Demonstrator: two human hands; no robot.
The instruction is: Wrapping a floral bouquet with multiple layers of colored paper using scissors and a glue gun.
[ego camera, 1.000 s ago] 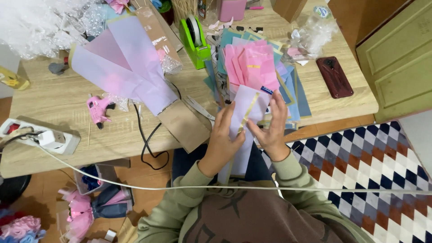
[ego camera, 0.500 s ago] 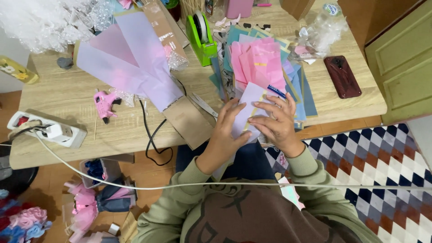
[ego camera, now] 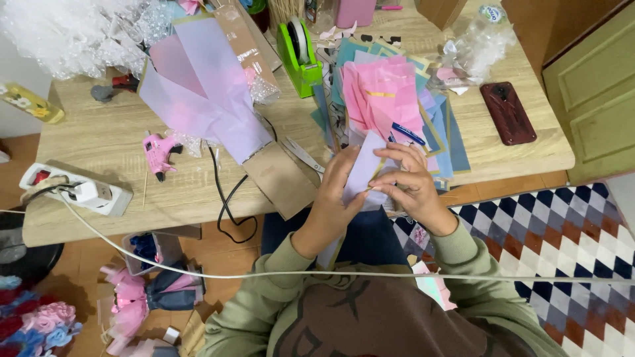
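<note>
The left hand [ego camera: 334, 205] and the right hand [ego camera: 411, 185] both hold a lilac paper sheet [ego camera: 364, 168] at the near edge of the wooden surface [ego camera: 99, 192], just in front of the person's body. The left fingers [ego camera: 347, 165] are closed flat against the left side of the sheet; the right fingers [ego camera: 390, 178] are curled narrow and pinch its right edge. The sheet stands nearly upright between the two hands. Just beyond it lies a stack of pink and blue paper [ego camera: 383, 92] with a blue pen [ego camera: 407, 133] on top. A green tape dispenser [ego camera: 299, 56] stands farther back. To the left lie scissors [ego camera: 301, 153], a piece of brown cardboard [ego camera: 284, 180], a lilac wrapping bundle [ego camera: 198, 92], a pink glue gun [ego camera: 159, 152] and a white power strip [ego camera: 76, 190]. A dark red phone [ego camera: 507, 112] rests on the right side of the surface.
</note>
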